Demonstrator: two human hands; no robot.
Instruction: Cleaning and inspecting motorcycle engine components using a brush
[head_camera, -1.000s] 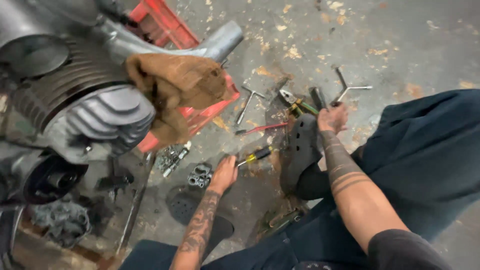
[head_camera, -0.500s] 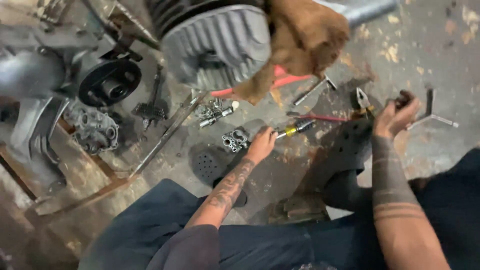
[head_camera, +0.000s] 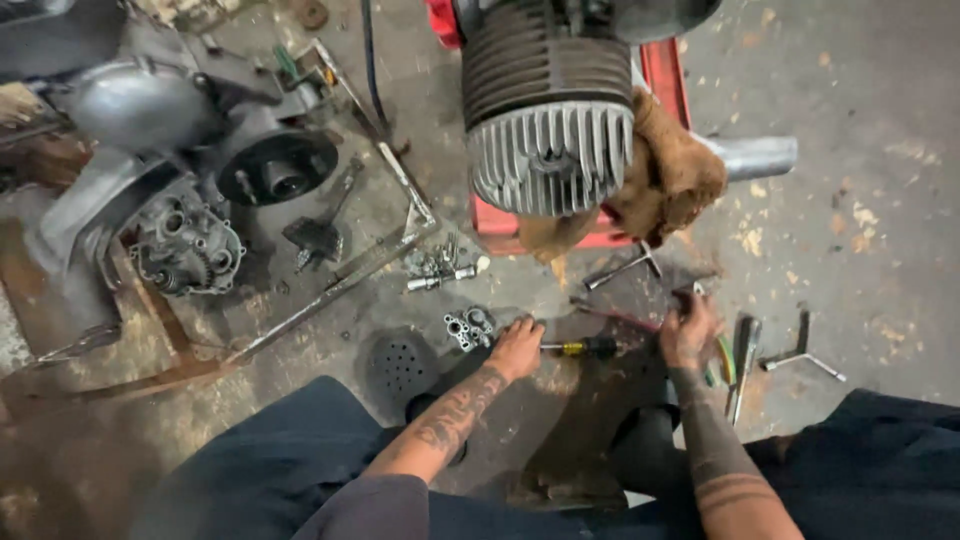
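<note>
My left hand (head_camera: 515, 347) rests on the concrete floor with its fingers spread, holding nothing. Its fingertips lie beside a small metal casting (head_camera: 467, 328) and touch the shaft end of a screwdriver with a yellow and black handle (head_camera: 585, 347). My right hand (head_camera: 688, 330) is closed around a small dark tool (head_camera: 683, 298), just right of a thin red-handled tool (head_camera: 612, 316). Both tattooed forearms reach out over my dark trousers.
A finned engine cylinder (head_camera: 548, 120) sits on a red stand (head_camera: 500, 225) with a brown rag (head_camera: 668, 170) and a metal pipe (head_camera: 755, 155). An engine case (head_camera: 185, 240) lies at the left. Loose bolts (head_camera: 440, 270), T-handle wrenches (head_camera: 625, 268) (head_camera: 800, 357) and a round perforated black part (head_camera: 400, 365) lie around.
The view has swung, so the cylinder now sits at the top centre. My left hand stays on the floor by the screwdriver. My right hand stays closed among the tools.
</note>
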